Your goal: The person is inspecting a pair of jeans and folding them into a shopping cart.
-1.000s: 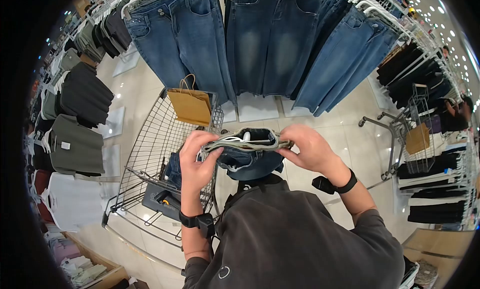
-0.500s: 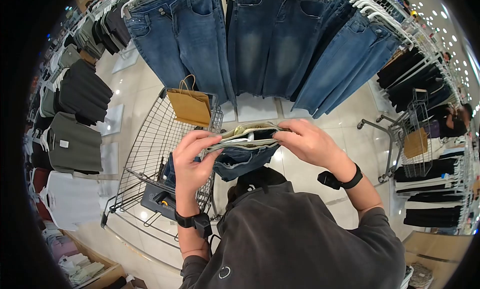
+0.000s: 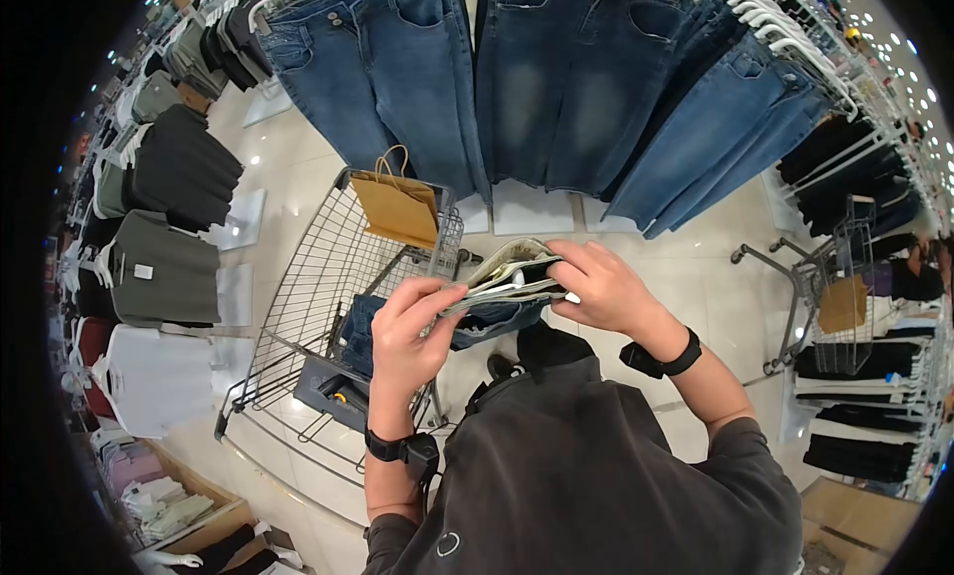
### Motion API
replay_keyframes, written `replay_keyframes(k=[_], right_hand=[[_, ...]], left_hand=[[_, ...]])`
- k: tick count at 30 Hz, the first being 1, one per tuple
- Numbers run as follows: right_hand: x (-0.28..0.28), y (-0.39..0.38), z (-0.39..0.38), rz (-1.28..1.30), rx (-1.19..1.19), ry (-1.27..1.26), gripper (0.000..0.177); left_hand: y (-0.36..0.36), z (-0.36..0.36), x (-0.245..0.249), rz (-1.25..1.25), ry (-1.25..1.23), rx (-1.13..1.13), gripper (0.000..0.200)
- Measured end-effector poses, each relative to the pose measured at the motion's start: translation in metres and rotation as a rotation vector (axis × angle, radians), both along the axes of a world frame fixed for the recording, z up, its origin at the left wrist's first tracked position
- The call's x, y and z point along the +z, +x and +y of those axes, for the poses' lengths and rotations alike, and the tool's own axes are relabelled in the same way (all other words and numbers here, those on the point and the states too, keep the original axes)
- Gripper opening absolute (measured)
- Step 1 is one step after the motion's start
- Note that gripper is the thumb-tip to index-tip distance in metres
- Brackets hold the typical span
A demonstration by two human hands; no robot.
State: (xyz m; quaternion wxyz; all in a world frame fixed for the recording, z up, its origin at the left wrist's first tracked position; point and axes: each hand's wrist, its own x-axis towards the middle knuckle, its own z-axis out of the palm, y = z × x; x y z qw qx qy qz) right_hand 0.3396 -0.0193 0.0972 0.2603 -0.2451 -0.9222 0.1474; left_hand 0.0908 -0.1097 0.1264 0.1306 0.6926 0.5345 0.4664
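Both hands hold a pair of blue jeans [image 3: 502, 320] by the waistband in front of my chest. My left hand [image 3: 412, 327] pinches the left end of the band between thumb and fingers. At the right end, my right hand [image 3: 601, 289] grips the band with bent fingers. The waistband's pale inner side faces up, with a white tag [image 3: 518, 279] between its layers. The lower part of the jeans hangs below the band and is partly hidden.
A shopping cart [image 3: 298, 307] on the left carries a brown paper bag [image 3: 397, 209], folded jeans [image 3: 364, 334] and a dark box [image 3: 333, 391]. Hanging jeans [image 3: 566, 88] line the rack ahead. Another cart [image 3: 840, 307] and a person [image 3: 909, 277] are at the right.
The view has shifted slightly, so the racks and cart sit further right. The held jeans are tilted more, and the right hand's fingers have curled further over the band.
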Motion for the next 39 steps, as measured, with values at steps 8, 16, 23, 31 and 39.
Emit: replay_keyframes(k=[8, 16, 23, 31, 39], right_hand=[[0.006, 0.013, 0.045, 0.085, 0.149, 0.077, 0.033], [0.011, 0.02, 0.062, 0.084, 0.318, 0.081, 0.03], [0.011, 0.022, 0.073, 0.144, 0.362, 0.126, 0.04], [-0.034, 0.056, 0.1, 0.452, -0.038, -0.443, 0.04], [-0.227, 0.047, 0.106, -0.07, -0.083, -1.37, 0.054]], left_hand=[[0.014, 0.029, 0.022, 0.129, -0.077, 0.052, 0.03], [0.08, 0.052, 0.045, 0.615, -0.344, 0.059, 0.08], [0.089, 0.078, 0.022, 0.523, -0.492, 0.103, 0.064], [0.074, 0.087, 0.029, 0.528, -0.369, 0.171, 0.041], [0.063, 0.08, 0.065, 0.659, -0.338, 0.16, 0.043]])
